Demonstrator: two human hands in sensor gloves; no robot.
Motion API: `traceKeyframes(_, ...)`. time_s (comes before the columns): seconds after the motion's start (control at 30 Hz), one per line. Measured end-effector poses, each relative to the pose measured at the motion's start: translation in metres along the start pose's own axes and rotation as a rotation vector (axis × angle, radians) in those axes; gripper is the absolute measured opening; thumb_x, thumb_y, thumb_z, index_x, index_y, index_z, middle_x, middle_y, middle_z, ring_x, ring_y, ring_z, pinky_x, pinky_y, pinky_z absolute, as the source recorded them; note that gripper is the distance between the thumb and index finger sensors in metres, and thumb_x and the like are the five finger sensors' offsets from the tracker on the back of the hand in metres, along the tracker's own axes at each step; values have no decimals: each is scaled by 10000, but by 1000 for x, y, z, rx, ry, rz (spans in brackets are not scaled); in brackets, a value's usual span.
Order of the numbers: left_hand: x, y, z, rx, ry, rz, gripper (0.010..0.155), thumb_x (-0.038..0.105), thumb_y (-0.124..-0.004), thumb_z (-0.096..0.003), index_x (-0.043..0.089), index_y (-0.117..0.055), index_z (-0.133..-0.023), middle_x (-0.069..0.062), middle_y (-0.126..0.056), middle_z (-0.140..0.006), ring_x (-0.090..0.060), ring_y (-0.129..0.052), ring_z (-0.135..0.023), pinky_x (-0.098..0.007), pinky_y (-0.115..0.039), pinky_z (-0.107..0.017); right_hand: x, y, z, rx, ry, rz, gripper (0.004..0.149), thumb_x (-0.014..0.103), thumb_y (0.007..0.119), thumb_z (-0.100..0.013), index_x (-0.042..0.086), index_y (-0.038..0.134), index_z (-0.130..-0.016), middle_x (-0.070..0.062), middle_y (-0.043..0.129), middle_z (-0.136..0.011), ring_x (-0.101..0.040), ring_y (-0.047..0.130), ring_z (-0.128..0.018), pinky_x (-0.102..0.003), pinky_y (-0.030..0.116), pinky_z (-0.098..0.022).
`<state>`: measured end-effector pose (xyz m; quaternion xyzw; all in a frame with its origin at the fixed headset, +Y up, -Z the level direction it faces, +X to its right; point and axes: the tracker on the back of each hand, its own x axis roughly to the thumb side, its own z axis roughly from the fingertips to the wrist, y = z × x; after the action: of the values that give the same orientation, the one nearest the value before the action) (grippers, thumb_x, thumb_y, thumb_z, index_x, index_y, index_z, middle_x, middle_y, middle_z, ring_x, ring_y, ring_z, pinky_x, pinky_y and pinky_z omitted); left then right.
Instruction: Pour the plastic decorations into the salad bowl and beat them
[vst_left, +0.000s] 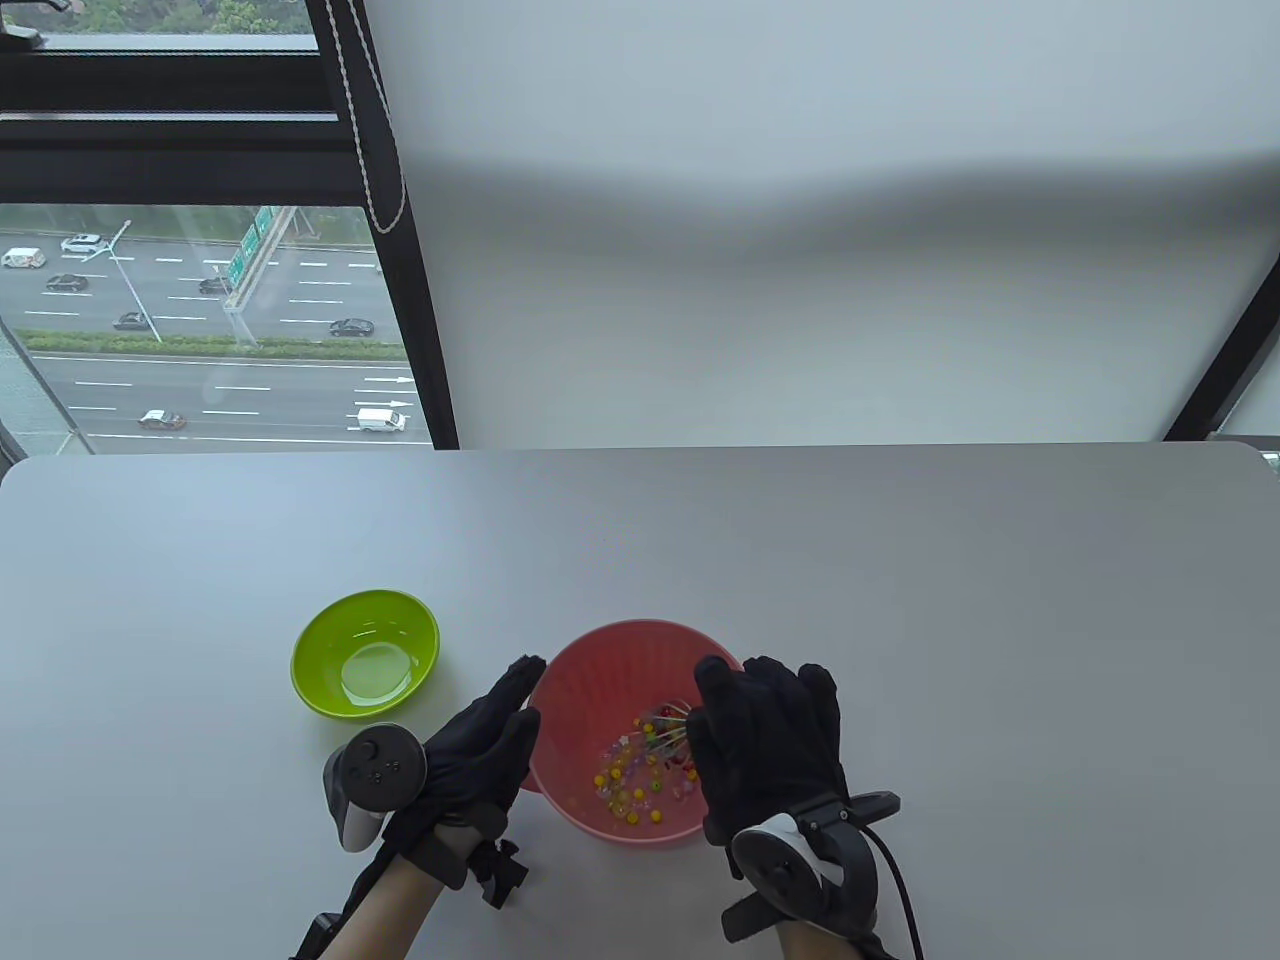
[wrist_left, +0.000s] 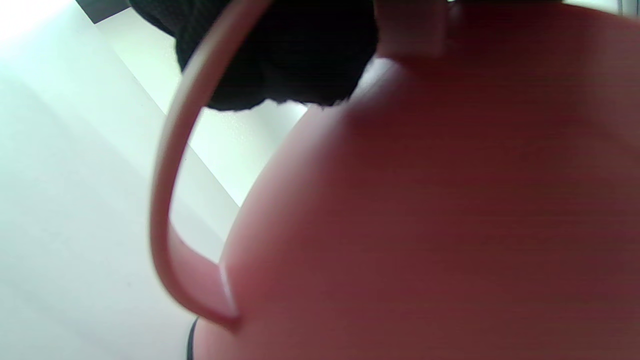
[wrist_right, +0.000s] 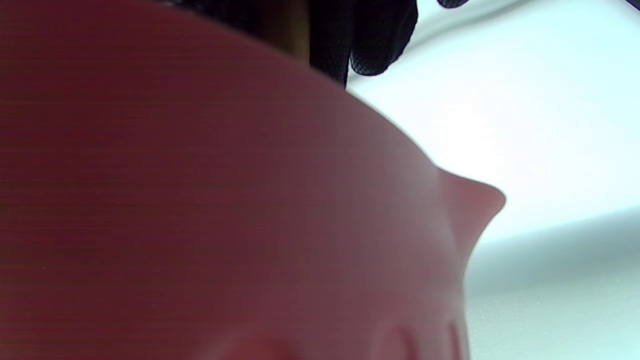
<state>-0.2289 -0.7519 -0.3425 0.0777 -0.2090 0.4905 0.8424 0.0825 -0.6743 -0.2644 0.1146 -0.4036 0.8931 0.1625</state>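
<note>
The pink ribbed plastic salad bowl (vst_left: 620, 690) stands on the grey table (vst_left: 900, 600) near the front edge, between both hands. The small multicoloured plastic decorations (vst_left: 635, 775) lie loose on its bottom. The left hand (vst_left: 480, 745) presses flat against the bowl's left outer wall, its fingers (vst_left: 515, 685) straight and held together, beside the handle loop (wrist_left: 170, 200) seen in the left wrist view. The right hand (vst_left: 765, 745) is over the bowl's right rim, fingers curled downward; thin metal whisk wires (vst_left: 670, 725) project from under it into the decorations, so it appears to grip a whisk, though the handle is hidden. A lime-green plastic bowl (vst_left: 365, 652) stands apart to the left.
</note>
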Motion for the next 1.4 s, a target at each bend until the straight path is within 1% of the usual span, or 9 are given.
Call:
traceKeyframes(0.37,0,0,0,-1,0,1,696,675,-537,-556,249,-559,-1105,24,-927,-517,-310,-904,-608,-584,-544,-749,-8,-7,-1,-30,43,-35,608,553,616,-607,367,354,-1123,134,788,-834,-224,686,-901,-529,387,-793)
traceKeyframes(0.5,0,0,0,-1,0,1,696,675,-537,-557,246,-560,-1105,24,-927,-517,-309,-904,-609,-585,-544,-749,-8,-4,-1,4,55,-68,610,580,614,-603,345,399,-1123,131,839,-753,-217,750,-840,-534,417,-788)
traceKeyframes(0.57,0,0,0,-1,0,1,696,675,-537,-556,248,-560,-1105,24,-927,-516,-309,-904,-608,-584,-545,-749,-5,2,-1,50,53,-76,611,598,629,-601,343,428,-1118,132,858,-727,-209,777,-818,-534,437,-786)
traceKeyframes(0.67,0,0,0,-1,0,1,696,675,-538,-556,247,-561,-1104,24,-928,-516,-308,-905,-607,-585,-545,-748,-1,5,-1,64,33,-71,619,595,660,-596,362,419,-1116,133,847,-786,-205,758,-860,-533,434,-792)
traceKeyframes(0.73,0,0,0,-1,0,1,695,674,-537,-557,247,-561,-1105,23,-927,-517,-309,-904,-608,-584,-545,-748,1,5,-1,60,15,-38,621,584,671,-596,368,414,-1118,135,841,-823,-203,745,-889,-531,427,-793)
traceKeyframes(0.87,0,0,0,-1,0,1,693,674,-537,-557,248,-560,-1104,23,-926,-518,-309,-904,-608,-584,-544,-749,2,6,0,58,16,-41,619,552,675,-602,370,395,-1123,127,805,-923,-214,717,-933,-535,419,-794)
traceKeyframes(1.03,0,0,0,-1,0,1,695,675,-537,-556,249,-561,-1104,24,-927,-517,-310,-904,-607,-585,-544,-749,2,5,0,41,1,-19,600,529,668,-609,386,388,-1120,114,774,-975,-219,695,-957,-536,415,-796)
traceKeyframes(1.23,0,0,0,-1,0,1,697,674,-538,-557,244,-561,-1105,23,-927,-517,-310,-904,-608,-586,-545,-748,1,5,1,30,6,-31,586,519,640,-614,392,370,-1119,118,748,-983,-224,662,-973,-537,397,-799)
traceKeyframes(1.4,0,0,0,-1,0,1,697,674,-537,-557,245,-560,-1105,24,-927,-517,-309,-904,-607,-584,-545,-749,-2,1,0,19,22,-37,588,514,608,-618,374,341,-1122,133,732,-946,-232,642,-966,-535,380,-799)
